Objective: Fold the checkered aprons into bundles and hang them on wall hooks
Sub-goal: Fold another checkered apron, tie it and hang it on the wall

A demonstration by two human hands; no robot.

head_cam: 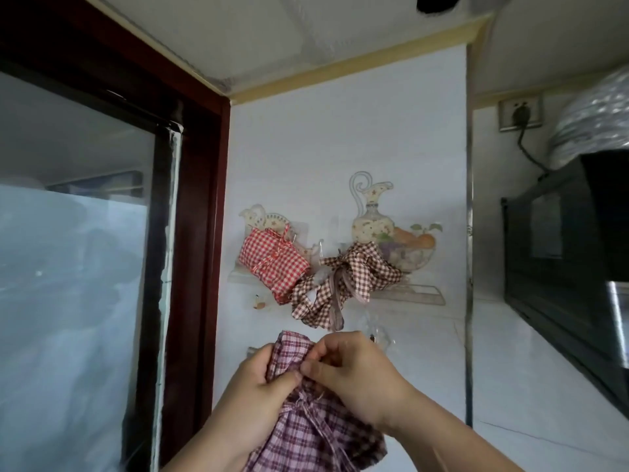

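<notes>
A red-and-white checkered apron bundle [274,262] hangs on the tiled wall at centre left. Beside it, to the right, hangs a brown-and-white checkered bundle [343,281], looser, with its ties dangling. Below them I hold a purple plaid apron bundle [306,427] up in front of the wall. My left hand [253,386] grips its left side, thumb pressed at the gathered neck. My right hand [350,367] pinches the cloth at the same neck from the right. A thin tie trails down the bundle. The hooks behind the hung bundles are mostly hidden.
A dark red door frame [200,216] with glass stands close on the left. A black range hood [575,274] juts out on the right, with a wall socket [520,114] and cable above it. A clear plastic hook [374,335] sits just above my right hand.
</notes>
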